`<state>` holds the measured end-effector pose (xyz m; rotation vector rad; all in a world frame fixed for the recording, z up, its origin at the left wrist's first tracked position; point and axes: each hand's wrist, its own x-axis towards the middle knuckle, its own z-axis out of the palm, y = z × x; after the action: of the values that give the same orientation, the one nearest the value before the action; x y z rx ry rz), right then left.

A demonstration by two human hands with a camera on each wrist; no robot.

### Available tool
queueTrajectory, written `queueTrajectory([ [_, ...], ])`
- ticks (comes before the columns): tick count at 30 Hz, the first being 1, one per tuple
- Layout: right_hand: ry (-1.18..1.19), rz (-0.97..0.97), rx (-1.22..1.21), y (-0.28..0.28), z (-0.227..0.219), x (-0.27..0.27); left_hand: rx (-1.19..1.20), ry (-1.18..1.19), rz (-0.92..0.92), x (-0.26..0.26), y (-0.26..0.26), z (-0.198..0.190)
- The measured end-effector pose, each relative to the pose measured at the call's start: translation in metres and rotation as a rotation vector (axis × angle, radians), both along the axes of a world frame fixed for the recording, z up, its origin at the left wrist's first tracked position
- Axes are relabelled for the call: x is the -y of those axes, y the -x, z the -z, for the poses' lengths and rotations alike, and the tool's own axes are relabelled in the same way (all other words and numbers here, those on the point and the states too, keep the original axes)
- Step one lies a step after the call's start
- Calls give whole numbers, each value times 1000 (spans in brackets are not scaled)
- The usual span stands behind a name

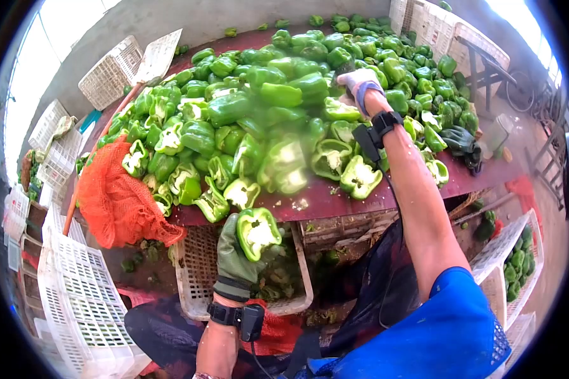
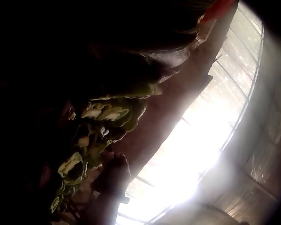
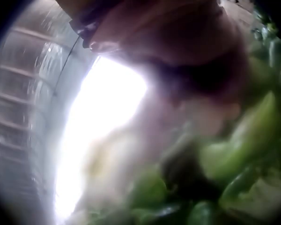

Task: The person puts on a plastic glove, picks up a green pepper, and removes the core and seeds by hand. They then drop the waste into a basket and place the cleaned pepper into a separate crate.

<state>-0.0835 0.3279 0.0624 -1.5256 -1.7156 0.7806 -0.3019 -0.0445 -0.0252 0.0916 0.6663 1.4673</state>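
The left hand, in a green glove, holds a cut green pepper at the table's front edge, its pale inside facing up. Over the right part of the pepper pile, the right hand reaches out in a pale glove. Its fingers are small and partly hidden in the head view, with something dark beside them. In the right wrist view the hand is blurred above green peppers, so its grip is unclear. The left wrist view is mostly dark, with cut peppers visible.
Whole and cut peppers cover much of the red table. An orange mesh bag hangs over its left edge. A crate stands below the left hand; white crates are at left, another with peppers at right.
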Motion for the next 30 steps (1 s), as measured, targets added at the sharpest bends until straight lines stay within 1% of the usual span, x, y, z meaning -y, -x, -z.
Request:
queueTrajectory([
  [1,-91,-55,-13,-3,21,-19,-40,-2,-19,-2,-3,2],
  [2,-181,-110,-24,0,29,-22,-20,11,-28,-3,-6,4],
  [4,-287,-75,-90,0,42,-29,10,41,-43,-7,-8,6],
  [5,-340,-58,-121,2,42,-24,18,31,-54,-10,-9,6],
  [7,-277,-11,-331,17,11,3,27,30,-77,-11,-10,8],
  [8,-158,-32,-559,22,8,3,40,23,-72,-10,-12,9],
  [9,-332,-27,-466,28,12,-15,51,15,-66,-9,-12,9],
  [10,-651,117,44,24,14,-19,63,-5,-63,-11,-13,7],
  [11,-945,259,572,26,-8,1,77,-27,-61,-13,-14,5],
  [12,-941,149,608,31,-19,13,98,-16,-75,-13,-16,3],
  [13,-830,-51,672,43,-26,19,94,-22,-71,-13,-14,5],
  [15,-462,-657,681,51,-20,32,93,-37,-68,-12,-14,13],
  [16,-529,-576,807,53,-16,38,107,-17,-70,-8,-15,16],
  [17,-477,-505,808,60,-11,32,120,-5,-73,-8,-15,16],
  [19,-412,-479,760,63,-6,23,108,-8,-89,-9,-16,13],
  [22,-404,-380,791,70,1,12,75,-39,-88,-12,-19,9],
  [25,-323,-273,324,45,13,-16,68,-29,-83,-11,-16,13],
  [26,-284,-206,230,40,15,-18,48,-23,-94,-11,-17,13],
  [27,-322,-261,138,37,17,-20,26,-16,-102,-10,-18,13],
  [29,-260,-297,336,32,7,-23,24,-20,-115,-10,-20,12],
  [30,-410,-324,399,34,12,-29,22,-21,-120,-10,-21,11],
])
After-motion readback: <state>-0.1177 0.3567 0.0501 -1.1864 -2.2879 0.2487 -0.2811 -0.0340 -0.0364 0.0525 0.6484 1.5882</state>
